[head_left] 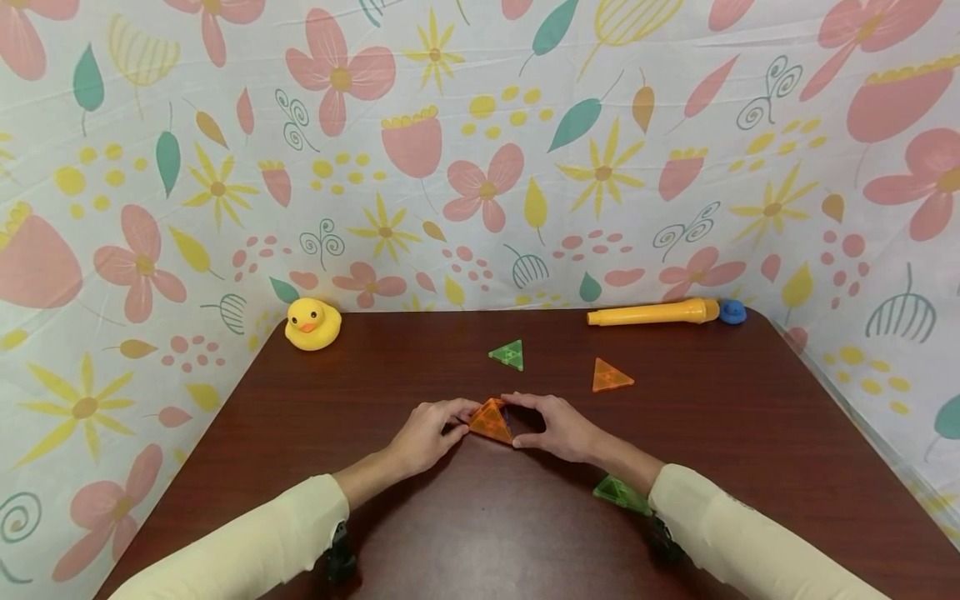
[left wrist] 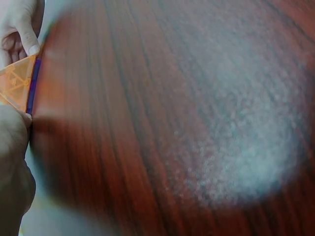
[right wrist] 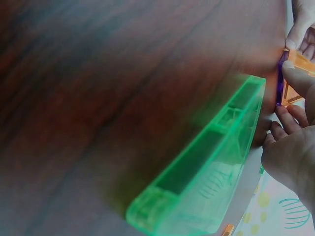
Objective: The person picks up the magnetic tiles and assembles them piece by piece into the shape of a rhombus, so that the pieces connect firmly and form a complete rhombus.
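Note:
Between both hands, at the middle of the table, stands a small pyramid (head_left: 491,422) of see-through triangular building tiles. Its faces look orange, and a purple tile (left wrist: 33,86) shows along the bottom edge in the wrist views. My left hand (head_left: 429,433) holds the pyramid's left corner between thumb and fingers. On the right side, my right hand (head_left: 561,427) grips it with the thumb at the lower corner and a finger near the top. A green triangular tile (head_left: 622,493) lies by the right forearm, partly covered by the sleeve; it looms large in the right wrist view.
Beyond the hands lie another green triangular tile (head_left: 510,355) and a flat orange triangular tile (head_left: 611,377). A yellow rubber duck (head_left: 312,324) sits at the back left corner. Along the back right edge are a yellow microphone-shaped stick (head_left: 652,312) and a small blue duck (head_left: 732,312).

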Motion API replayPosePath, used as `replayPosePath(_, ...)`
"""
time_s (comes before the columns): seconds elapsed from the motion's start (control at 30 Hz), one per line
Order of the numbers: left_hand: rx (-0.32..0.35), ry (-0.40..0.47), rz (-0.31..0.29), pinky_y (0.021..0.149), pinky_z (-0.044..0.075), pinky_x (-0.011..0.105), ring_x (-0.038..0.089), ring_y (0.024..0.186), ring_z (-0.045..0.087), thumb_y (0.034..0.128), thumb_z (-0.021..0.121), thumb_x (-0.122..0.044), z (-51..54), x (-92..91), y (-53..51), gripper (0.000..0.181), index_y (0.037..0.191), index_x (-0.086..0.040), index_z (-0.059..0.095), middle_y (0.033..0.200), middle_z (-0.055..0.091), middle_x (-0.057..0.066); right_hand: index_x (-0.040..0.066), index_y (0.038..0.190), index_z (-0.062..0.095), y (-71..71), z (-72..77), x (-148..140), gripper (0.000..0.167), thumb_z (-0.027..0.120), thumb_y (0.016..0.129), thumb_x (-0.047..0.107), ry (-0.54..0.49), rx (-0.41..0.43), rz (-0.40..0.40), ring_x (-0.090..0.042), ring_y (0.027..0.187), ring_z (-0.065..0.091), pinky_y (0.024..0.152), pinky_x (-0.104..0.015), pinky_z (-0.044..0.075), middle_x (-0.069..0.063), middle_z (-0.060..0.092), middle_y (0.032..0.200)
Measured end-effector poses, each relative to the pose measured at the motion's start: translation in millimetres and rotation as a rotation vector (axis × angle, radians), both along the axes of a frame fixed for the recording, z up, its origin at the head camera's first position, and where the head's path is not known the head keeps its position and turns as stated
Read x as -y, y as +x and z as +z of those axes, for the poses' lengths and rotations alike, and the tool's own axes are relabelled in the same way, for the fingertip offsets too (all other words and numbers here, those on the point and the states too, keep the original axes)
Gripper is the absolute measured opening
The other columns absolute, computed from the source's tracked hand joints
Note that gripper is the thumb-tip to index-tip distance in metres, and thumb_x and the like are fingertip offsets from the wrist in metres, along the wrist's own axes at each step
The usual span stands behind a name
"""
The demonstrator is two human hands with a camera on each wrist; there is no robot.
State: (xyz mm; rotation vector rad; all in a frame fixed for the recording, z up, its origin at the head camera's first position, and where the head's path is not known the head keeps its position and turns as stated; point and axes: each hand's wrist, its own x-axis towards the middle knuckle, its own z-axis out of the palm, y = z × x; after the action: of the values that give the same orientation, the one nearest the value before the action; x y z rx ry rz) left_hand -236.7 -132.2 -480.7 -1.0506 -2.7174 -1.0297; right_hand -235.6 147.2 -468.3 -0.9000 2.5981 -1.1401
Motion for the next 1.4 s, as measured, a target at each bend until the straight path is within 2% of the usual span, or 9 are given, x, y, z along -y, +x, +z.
replayPosePath(0.5,0.029,0.011,0.012,0.088,0.06,0.028,0.013,0.099,0.074,0.097,0.078,-0.004,1.7,-4.0,0.1,0.041,0.137,-0.009,0.068,0.12,0.076,0.004,0.002,0.157,0.051,1.2,1.0,1.9,0.069,0.082,0.096,0.012,-0.001,0.003,-0.011,-0.042,0.147,0.045,0.113,-0.057,0.044,-0.024,0.05,0.157)
replayPosePath(0.67,0.02,0.003,0.001,0.088,0.06,0.028,0.014,0.099,0.074,0.0976,0.077,-0.005,1.7,-2.7,0.5,0.042,0.138,-0.009,0.067,0.123,0.076,0.005,0.003,0.157,0.051,0.9,0.8,2.5,0.07,0.082,0.095,0.012,0.004,0.006,-0.015,-0.041,0.147,0.046,0.114,-0.057,0.044,-0.023,0.05,0.157)
replayPosePath(0.87,0.05,0.029,-0.028,0.089,0.06,0.027,0.012,0.101,0.075,0.0985,0.078,-0.011,0.1,1.4,0.2,0.045,0.142,-0.008,0.067,0.13,0.074,0.006,0.004,0.157,0.051,1.4,0.7,3.4,0.071,0.083,0.095,0.013,0.01,0.007,-0.021,-0.04,0.146,0.047,0.114,-0.056,0.044,-0.02,0.052,0.157)
replayPosePath(1.13,0.035,0.062,-0.033,0.087,0.061,0.026,0.014,0.104,0.076,0.0983,0.077,-0.012,0.9,3.4,-2.5,0.039,0.137,-0.008,0.073,0.129,0.075,0.007,0.005,0.156,0.053,2.4,0.4,2.6,0.07,0.083,0.094,0.015,0.01,-0.009,-0.024,-0.041,0.145,0.048,0.113,-0.057,0.045,-0.021,0.053,0.156)
replayPosePath(1.4,0.023,0.05,-0.022,0.085,0.061,0.027,0.015,0.105,0.076,0.0975,0.078,-0.012,3.1,3.9,-2.4,0.038,0.136,-0.01,0.074,0.126,0.076,0.006,0.004,0.156,0.052,2.5,-0.3,4.0,0.07,0.083,0.094,0.014,0.018,-0.007,-0.033,-0.041,0.146,0.047,0.113,-0.057,0.045,-0.022,0.053,0.156)
